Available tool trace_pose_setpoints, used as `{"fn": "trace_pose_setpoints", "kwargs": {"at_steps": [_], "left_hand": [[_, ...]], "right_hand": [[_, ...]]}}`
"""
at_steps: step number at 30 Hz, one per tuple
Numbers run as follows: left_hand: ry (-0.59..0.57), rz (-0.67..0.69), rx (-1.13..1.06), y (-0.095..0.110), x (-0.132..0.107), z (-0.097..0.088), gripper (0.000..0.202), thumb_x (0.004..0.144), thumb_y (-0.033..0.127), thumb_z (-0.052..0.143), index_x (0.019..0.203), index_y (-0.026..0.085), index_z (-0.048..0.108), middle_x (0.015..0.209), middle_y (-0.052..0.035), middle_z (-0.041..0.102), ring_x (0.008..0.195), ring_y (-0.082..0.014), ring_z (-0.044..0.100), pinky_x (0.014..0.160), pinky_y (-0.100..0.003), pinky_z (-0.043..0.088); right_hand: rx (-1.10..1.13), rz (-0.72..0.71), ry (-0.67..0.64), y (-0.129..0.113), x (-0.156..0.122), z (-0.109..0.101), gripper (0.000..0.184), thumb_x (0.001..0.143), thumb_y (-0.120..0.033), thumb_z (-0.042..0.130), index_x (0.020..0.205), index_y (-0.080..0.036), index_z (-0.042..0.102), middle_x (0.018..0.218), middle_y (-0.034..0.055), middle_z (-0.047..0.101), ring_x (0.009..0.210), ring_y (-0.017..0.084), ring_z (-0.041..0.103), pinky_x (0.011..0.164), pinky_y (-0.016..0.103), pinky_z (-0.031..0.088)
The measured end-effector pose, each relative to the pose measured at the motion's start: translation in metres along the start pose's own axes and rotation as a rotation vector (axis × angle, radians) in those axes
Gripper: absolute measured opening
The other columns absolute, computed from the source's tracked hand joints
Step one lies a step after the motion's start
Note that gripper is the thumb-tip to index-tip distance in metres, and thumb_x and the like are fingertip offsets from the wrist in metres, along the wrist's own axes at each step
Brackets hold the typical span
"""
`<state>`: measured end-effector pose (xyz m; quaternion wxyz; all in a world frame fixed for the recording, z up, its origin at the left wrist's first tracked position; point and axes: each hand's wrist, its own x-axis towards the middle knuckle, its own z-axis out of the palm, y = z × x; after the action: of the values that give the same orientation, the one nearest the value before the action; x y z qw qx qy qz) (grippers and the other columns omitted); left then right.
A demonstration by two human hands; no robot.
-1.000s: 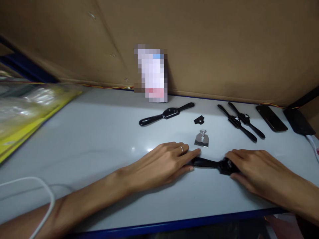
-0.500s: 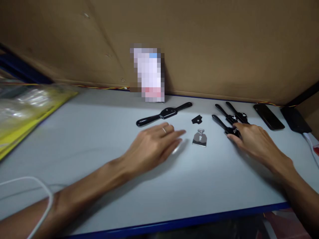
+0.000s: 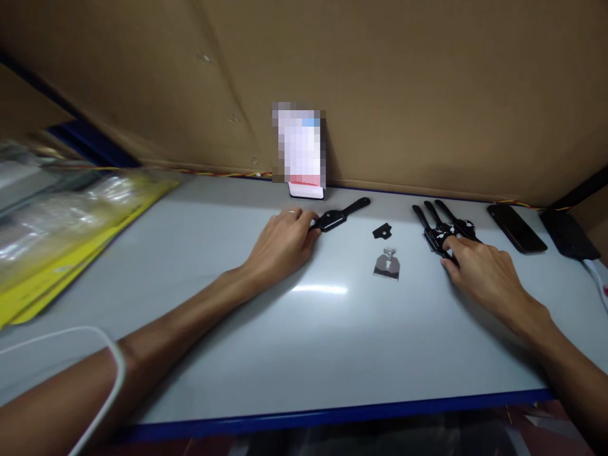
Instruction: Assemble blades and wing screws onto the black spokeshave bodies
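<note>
My left hand (image 3: 285, 244) is closed round the left handle of a black spokeshave body (image 3: 332, 220), which lies at a slant on the table. That handle is hidden under my fingers. To its right lie a small black cap plate (image 3: 382, 232) and, nearer me, a silver blade (image 3: 387, 266) with a thumbscrew-like piece on it. My right hand (image 3: 482, 266) grips the nearest of three black spokeshaves (image 3: 430, 234), which lie side by side with their handles pointing away. My fingers cover its near end.
A phone (image 3: 306, 189) with a blurred screen leans on the cardboard wall (image 3: 427, 95). Another dark phone (image 3: 517, 228) and a black device with a white cable (image 3: 570, 234) lie at right. Yellow-edged plastic packs (image 3: 85, 253) are at left. A white cable (image 3: 118, 361) crosses my left forearm.
My left hand has moved up and taken hold of the spokeshave body's left handle. My right hand has pushed the nearest spokeshave in line against the other two. The view has shifted slightly.
</note>
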<state>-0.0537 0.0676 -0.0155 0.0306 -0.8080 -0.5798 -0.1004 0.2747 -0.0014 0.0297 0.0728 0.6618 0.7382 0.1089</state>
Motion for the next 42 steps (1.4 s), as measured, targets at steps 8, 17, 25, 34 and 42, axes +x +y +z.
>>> {"fn": "trace_pose_setpoints", "kwargs": {"at_steps": [8, 17, 25, 34, 42], "left_hand": [[-0.058, -0.046, -0.035, 0.001, -0.003, -0.005, 0.018, 0.093, 0.024, 0.036, 0.105, 0.018, 0.048, 0.091, -0.0124, 0.067, 0.081, -0.0283, 0.066, 0.061, -0.035, 0.043], [0.035, 0.079, -0.398, 0.027, -0.019, -0.019, 0.017, 0.096, 0.029, 0.036, 0.108, 0.02, 0.045, 0.096, -0.0075, 0.067, 0.084, -0.0227, 0.063, 0.072, -0.036, 0.048], [-0.152, 0.611, -0.565, 0.064, -0.056, -0.024, 0.018, 0.097, 0.014, 0.034, 0.109, 0.019, 0.047, 0.094, -0.0048, 0.062, 0.076, -0.0153, 0.057, 0.068, -0.029, 0.047], [-0.182, 0.74, -0.327, 0.07, -0.059, -0.025, 0.037, 0.065, -0.003, 0.045, 0.095, 0.017, 0.05, 0.085, -0.0052, 0.059, 0.069, -0.0178, 0.05, 0.062, -0.031, 0.04], [-0.152, 0.764, -0.307, 0.07, -0.059, -0.022, 0.03, 0.075, -0.001, 0.045, 0.098, 0.016, 0.052, 0.088, -0.0049, 0.059, 0.069, -0.0172, 0.049, 0.063, -0.03, 0.039]], "right_hand": [[-0.004, 0.054, -0.036, 0.007, 0.009, 0.004, 0.017, 0.095, -0.028, 0.051, 0.102, -0.02, 0.064, 0.099, 0.0102, 0.074, 0.082, 0.029, 0.069, 0.055, 0.032, 0.03], [0.007, 0.121, -0.063, 0.015, 0.016, 0.005, 0.022, 0.097, -0.035, 0.05, 0.104, -0.019, 0.063, 0.09, 0.0109, 0.073, 0.08, 0.029, 0.068, 0.058, 0.032, 0.033], [0.091, 0.145, 0.021, 0.019, 0.018, 0.008, 0.023, 0.094, -0.037, 0.053, 0.106, -0.021, 0.064, 0.096, 0.0093, 0.073, 0.083, 0.028, 0.067, 0.061, 0.033, 0.037], [0.522, -0.483, 0.333, -0.021, 0.0, 0.011, 0.033, 0.101, -0.024, 0.044, 0.129, -0.018, 0.062, 0.122, 0.0102, 0.068, 0.109, 0.024, 0.058, 0.094, 0.044, 0.05], [0.556, -0.711, 0.228, -0.029, 0.004, 0.025, 0.034, 0.1, -0.025, 0.052, 0.132, -0.022, 0.063, 0.142, 0.0067, 0.059, 0.136, 0.025, 0.049, 0.112, 0.05, 0.041]]}}
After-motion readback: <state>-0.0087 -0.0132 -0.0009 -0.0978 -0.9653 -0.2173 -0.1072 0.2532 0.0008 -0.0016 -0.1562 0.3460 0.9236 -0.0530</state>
